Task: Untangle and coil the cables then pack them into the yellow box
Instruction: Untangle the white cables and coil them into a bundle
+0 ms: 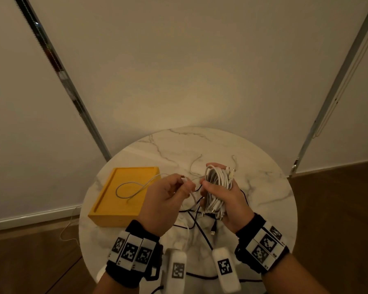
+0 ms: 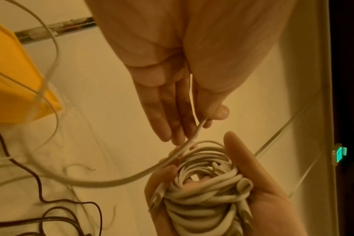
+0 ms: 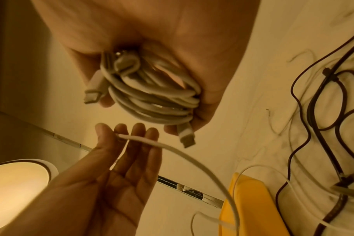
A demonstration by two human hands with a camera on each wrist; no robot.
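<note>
My right hand grips a coil of white cables above the round marble table, several plugs sticking out of the bundle. Just left of it, my left hand pinches a loose white cable between thumb and fingers. That cable trails left in a loop lying over the open yellow box. In the left wrist view the coil sits in the right palm below my left fingers. The two hands almost touch.
Black cables lie tangled on the table under my hands, one ending in a USB plug. Thin white strands lie behind the hands. The table's rim is close all round; a white cord lies on the wooden floor at left.
</note>
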